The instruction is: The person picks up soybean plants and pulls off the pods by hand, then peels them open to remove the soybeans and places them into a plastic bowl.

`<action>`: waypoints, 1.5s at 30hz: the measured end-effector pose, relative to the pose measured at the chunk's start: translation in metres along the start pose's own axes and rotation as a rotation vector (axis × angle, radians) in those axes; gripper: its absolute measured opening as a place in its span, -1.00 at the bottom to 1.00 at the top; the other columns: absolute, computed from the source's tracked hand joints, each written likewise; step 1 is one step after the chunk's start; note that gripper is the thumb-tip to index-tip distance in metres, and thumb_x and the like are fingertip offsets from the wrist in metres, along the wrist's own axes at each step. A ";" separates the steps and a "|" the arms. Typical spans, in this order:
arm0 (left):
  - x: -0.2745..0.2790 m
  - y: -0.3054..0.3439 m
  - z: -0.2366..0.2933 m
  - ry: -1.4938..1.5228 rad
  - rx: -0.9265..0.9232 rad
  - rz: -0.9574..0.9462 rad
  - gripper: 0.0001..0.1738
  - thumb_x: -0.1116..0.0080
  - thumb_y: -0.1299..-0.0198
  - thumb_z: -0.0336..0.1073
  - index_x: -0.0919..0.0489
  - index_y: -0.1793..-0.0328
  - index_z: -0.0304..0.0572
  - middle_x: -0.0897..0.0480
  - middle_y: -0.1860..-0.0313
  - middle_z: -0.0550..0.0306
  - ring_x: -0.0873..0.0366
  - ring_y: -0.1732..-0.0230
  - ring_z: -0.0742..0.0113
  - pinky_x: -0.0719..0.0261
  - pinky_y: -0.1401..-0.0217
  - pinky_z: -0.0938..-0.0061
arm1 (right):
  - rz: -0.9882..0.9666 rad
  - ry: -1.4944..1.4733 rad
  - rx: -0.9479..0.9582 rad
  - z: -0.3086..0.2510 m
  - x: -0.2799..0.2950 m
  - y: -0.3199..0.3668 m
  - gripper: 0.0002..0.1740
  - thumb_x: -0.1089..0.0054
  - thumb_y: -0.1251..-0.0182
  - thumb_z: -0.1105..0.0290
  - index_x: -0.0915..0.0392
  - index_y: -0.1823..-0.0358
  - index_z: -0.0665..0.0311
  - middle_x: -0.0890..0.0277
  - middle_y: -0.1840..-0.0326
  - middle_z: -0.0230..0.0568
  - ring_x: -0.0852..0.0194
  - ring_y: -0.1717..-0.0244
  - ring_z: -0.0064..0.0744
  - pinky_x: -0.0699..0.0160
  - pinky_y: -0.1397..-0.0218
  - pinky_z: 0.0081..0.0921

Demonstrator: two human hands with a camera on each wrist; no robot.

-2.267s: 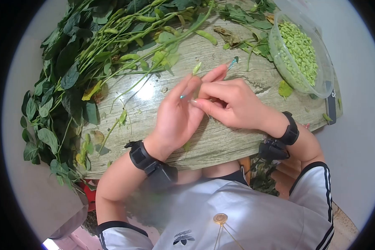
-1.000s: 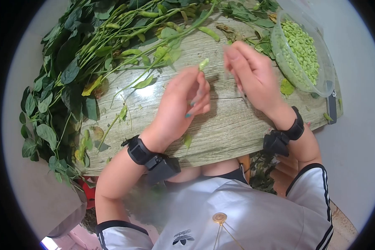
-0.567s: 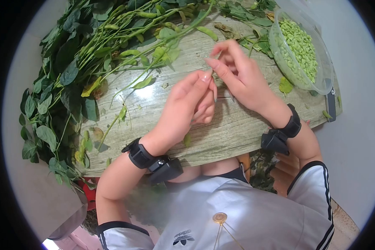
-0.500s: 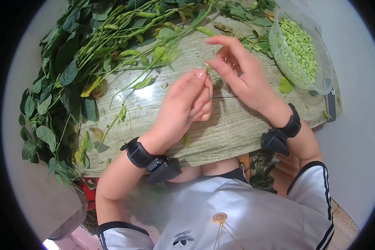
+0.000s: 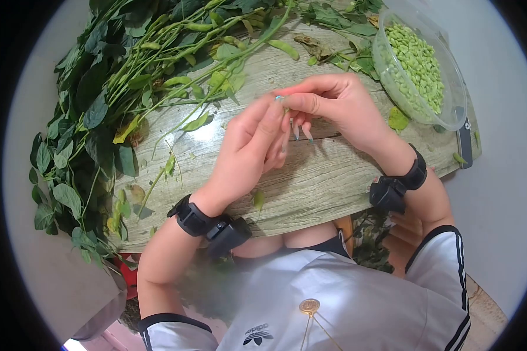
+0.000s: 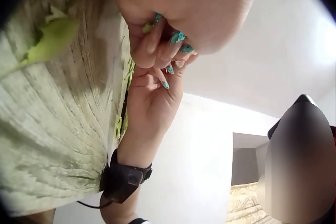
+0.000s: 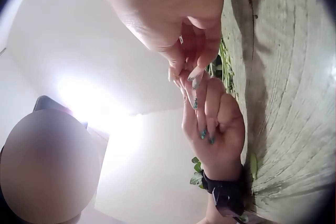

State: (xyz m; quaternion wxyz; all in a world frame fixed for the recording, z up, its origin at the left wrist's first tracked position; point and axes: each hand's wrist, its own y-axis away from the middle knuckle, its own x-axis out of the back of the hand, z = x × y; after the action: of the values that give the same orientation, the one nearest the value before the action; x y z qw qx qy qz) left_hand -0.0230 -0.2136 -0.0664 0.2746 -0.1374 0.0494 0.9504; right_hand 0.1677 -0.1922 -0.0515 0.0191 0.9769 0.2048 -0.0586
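Observation:
In the head view, both hands meet over the middle of the wooden table point(image 5: 316, 187). My left hand point(image 5: 243, 137) pinches a small green soybean pod point(image 6: 147, 27), its other fingers curled below. Most of the pod is hidden behind the fingers. Thumb and forefinger of my right hand point(image 5: 357, 114) pinch at the same spot, against the left fingertips, while its remaining fingers hang loosely downward. At the back right stands a clear plastic container point(image 5: 395, 96) filled with shelled green soybeans point(image 5: 418, 70).
A large heap of leafy soybean stalks point(image 5: 93, 105) with pods covers the left and back of the table. A loose pod point(image 5: 196, 121) lies near the left hand. Leaf scraps point(image 5: 398, 119) lie about, and a dark grey strip-like thing point(image 5: 464, 146) rests by the container.
Earlier the hands came apart, the left holding up a pale green pod. The right hand has since moved back left, and its thumb and forefinger have closed at the left fingertips.

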 end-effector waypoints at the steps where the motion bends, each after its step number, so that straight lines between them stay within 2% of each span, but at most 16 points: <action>1: -0.001 0.000 0.001 0.000 0.001 -0.001 -0.65 0.20 -0.55 -0.04 -0.39 0.04 -0.20 -0.22 0.66 0.40 -0.17 0.67 0.58 -0.16 0.60 0.64 | -0.015 -0.024 0.001 0.001 0.001 0.000 -0.77 -0.26 -0.37 0.42 -0.70 0.02 0.36 -0.70 0.30 -0.25 -0.59 0.40 -0.65 -0.60 0.33 -0.70; 4: -0.004 -0.001 0.003 0.045 0.052 0.073 -0.61 0.21 -0.56 -0.06 -0.48 -0.01 -0.24 -0.23 0.69 0.45 -0.13 0.68 0.66 -0.16 0.60 0.70 | -0.041 -0.050 -0.008 -0.002 0.003 -0.001 -0.76 -0.24 -0.38 0.43 -0.69 0.01 0.36 -0.70 0.29 -0.23 -0.62 0.37 -0.61 -0.64 0.29 -0.67; 10: -0.002 -0.001 0.006 0.159 0.086 -0.011 -0.57 0.23 -0.56 -0.02 -0.48 0.00 -0.26 -0.24 0.68 0.44 -0.14 0.68 0.64 -0.19 0.60 0.69 | -0.070 0.049 0.045 -0.001 0.009 -0.001 -0.76 -0.19 -0.39 0.50 -0.65 -0.02 0.42 -0.69 0.29 -0.19 -0.66 0.31 -0.55 -0.70 0.22 -0.60; 12: -0.005 -0.002 0.007 0.212 0.194 0.036 -0.59 0.23 -0.56 -0.05 -0.48 0.02 -0.26 -0.23 0.67 0.44 -0.12 0.68 0.64 -0.15 0.61 0.68 | -0.080 0.102 0.060 -0.001 0.008 -0.001 -0.75 -0.19 -0.37 0.51 -0.65 -0.02 0.43 -0.69 0.28 -0.19 -0.66 0.30 -0.55 -0.71 0.19 -0.59; 19: 0.003 -0.003 -0.001 0.546 0.254 -0.033 -0.67 0.22 -0.57 -0.10 -0.42 0.17 -0.13 -0.20 0.67 0.43 -0.06 0.69 0.62 -0.04 0.61 0.65 | 0.081 0.121 0.035 0.011 0.012 -0.009 -0.75 -0.18 -0.39 0.46 -0.62 0.00 0.46 -0.68 0.25 -0.16 -0.69 0.27 -0.48 -0.73 0.16 -0.55; 22: 0.007 -0.005 0.002 0.583 0.093 0.028 -0.69 0.23 -0.57 -0.09 -0.38 0.20 -0.09 -0.21 0.66 0.42 -0.06 0.70 0.60 -0.05 0.60 0.65 | 0.077 -0.058 -0.029 0.008 0.016 -0.012 -0.65 -0.11 -0.46 0.34 -0.56 -0.07 0.50 -0.65 0.19 -0.09 -0.71 0.20 -0.38 -0.74 0.07 -0.51; 25: 0.004 -0.008 0.018 0.358 -0.230 0.258 -0.66 0.22 -0.57 -0.09 -0.38 0.25 -0.12 -0.23 0.68 0.41 -0.10 0.70 0.62 -0.08 0.63 0.65 | -0.025 -0.398 -0.269 0.005 0.014 -0.018 -0.63 -0.08 -0.46 0.37 -0.50 -0.04 0.63 -0.60 0.05 0.12 -0.67 0.02 -0.15 -0.72 -0.14 -0.35; 26: 0.005 -0.007 0.018 0.351 -0.232 0.260 -0.66 0.22 -0.57 -0.09 -0.38 0.25 -0.12 -0.23 0.68 0.41 -0.10 0.70 0.62 -0.08 0.63 0.65 | -0.030 -0.401 -0.264 0.009 0.008 -0.018 -0.63 -0.08 -0.46 0.37 -0.50 -0.04 0.63 -0.60 0.05 0.12 -0.67 0.02 -0.15 -0.72 -0.14 -0.35; 28: 0.007 -0.006 0.016 0.144 -0.417 0.211 -0.68 0.18 -0.56 -0.13 -0.40 0.24 -0.14 -0.28 0.70 0.40 -0.13 0.70 0.66 -0.10 0.64 0.68 | -0.069 -0.599 -0.475 0.014 -0.013 -0.014 -0.69 -0.01 -0.46 0.42 -0.49 -0.01 0.59 -0.58 0.02 0.14 -0.64 -0.04 -0.03 -0.67 -0.23 -0.23; 30: 0.003 0.001 0.018 0.073 -0.425 0.175 -0.70 0.16 -0.55 -0.16 -0.42 0.23 -0.16 -0.30 0.69 0.40 -0.14 0.69 0.68 -0.10 0.63 0.69 | -0.115 -0.502 -0.516 0.009 -0.031 -0.005 -0.71 0.09 -0.48 0.41 -0.47 0.02 0.55 -0.55 -0.02 0.16 -0.58 -0.11 0.03 -0.56 -0.32 -0.13; 33: 0.005 0.004 0.017 -0.127 -0.471 0.144 -0.71 0.14 -0.54 -0.21 -0.45 0.22 -0.21 -0.34 0.68 0.39 -0.17 0.67 0.70 -0.11 0.61 0.70 | -0.020 -0.760 -0.577 0.007 -0.050 0.005 -0.66 0.24 -0.53 0.37 -0.43 0.03 0.54 -0.49 -0.08 0.16 -0.48 -0.19 0.03 -0.41 -0.42 -0.07; 37: 0.009 0.005 0.020 -0.322 -0.477 0.140 -0.71 0.11 -0.51 -0.27 -0.49 0.26 -0.27 -0.38 0.67 0.37 -0.24 0.65 0.70 -0.16 0.56 0.70 | 0.098 -0.905 -0.531 0.011 -0.061 0.021 -0.67 0.27 -0.52 0.39 -0.39 0.00 0.55 -0.46 -0.11 0.15 -0.45 -0.19 0.03 -0.41 -0.40 -0.07; 40: 0.008 0.006 0.022 -0.263 -0.414 0.099 -0.71 0.11 -0.51 -0.28 -0.51 0.26 -0.28 -0.44 0.63 0.33 -0.32 0.60 0.65 -0.27 0.51 0.68 | 0.116 -0.968 -0.489 0.013 -0.068 0.026 -0.67 0.27 -0.52 0.39 -0.37 -0.04 0.54 -0.43 -0.12 0.11 -0.45 -0.15 0.00 -0.46 -0.32 -0.13; 42: 0.003 0.007 0.020 -0.301 -0.459 0.103 -0.72 0.11 -0.50 -0.29 -0.51 0.24 -0.29 -0.47 0.59 0.30 -0.37 0.56 0.62 -0.31 0.47 0.67 | 0.249 -0.950 -0.490 0.010 -0.077 0.027 -0.66 0.30 -0.55 0.36 -0.38 -0.02 0.52 -0.44 -0.06 0.05 -0.47 -0.06 -0.08 -0.50 -0.22 -0.19; 43: 0.000 0.008 0.019 -0.337 -0.505 0.113 -0.73 0.11 -0.50 -0.31 -0.51 0.23 -0.31 -0.51 0.54 0.27 -0.43 0.51 0.59 -0.36 0.43 0.65 | 0.253 -0.951 -0.485 0.015 -0.076 0.029 -0.66 0.30 -0.55 0.36 -0.38 -0.02 0.52 -0.44 -0.06 0.05 -0.47 -0.06 -0.08 -0.50 -0.22 -0.19; 45: 0.001 0.008 0.023 -0.316 -0.611 0.103 -0.73 0.12 -0.50 -0.33 -0.52 0.21 -0.33 -0.53 0.50 0.22 -0.47 0.47 0.55 -0.39 0.40 0.64 | 0.029 -1.159 -0.408 0.030 -0.067 0.031 -0.71 0.23 -0.53 0.37 -0.42 0.07 0.47 -0.46 0.00 0.02 -0.47 -0.02 -0.12 -0.52 -0.14 -0.26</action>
State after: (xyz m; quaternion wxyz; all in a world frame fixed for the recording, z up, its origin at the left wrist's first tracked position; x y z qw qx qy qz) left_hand -0.0336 -0.2155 -0.0443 0.1769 -0.0617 -0.2736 0.9434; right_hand 0.1160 -0.2491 -0.0727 0.3147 0.7655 0.1550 -0.5394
